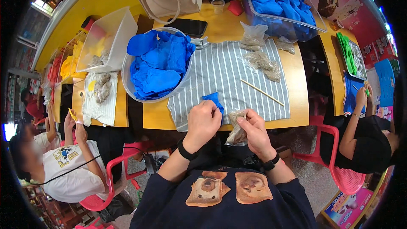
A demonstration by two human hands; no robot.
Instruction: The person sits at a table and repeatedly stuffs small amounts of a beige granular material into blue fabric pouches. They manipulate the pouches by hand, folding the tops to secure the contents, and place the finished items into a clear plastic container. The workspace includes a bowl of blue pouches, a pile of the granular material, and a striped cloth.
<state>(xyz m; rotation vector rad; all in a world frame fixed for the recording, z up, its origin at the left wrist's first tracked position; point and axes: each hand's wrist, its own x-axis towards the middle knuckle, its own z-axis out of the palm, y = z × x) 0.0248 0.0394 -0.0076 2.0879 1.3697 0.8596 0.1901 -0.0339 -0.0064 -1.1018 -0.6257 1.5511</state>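
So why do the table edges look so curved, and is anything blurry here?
Head view: the fisheye lens bows the yellow table toward the black rim; the left hand, right hand and small clear bag are sharp in even light, while the far edges smear.

A bowl [127,74] full of gloves [159,63] is sitting in the middle left of the frame. A cloth [224,74] is lying right of it, with a stick [262,92] and small bags [263,61] lying on top.

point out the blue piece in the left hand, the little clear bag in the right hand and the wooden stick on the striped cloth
blue piece [214,99], head view, on the part showing above the left hand's knuckles
clear bag [237,132], head view, on its filled lower half
wooden stick [262,92], head view, at mid-length
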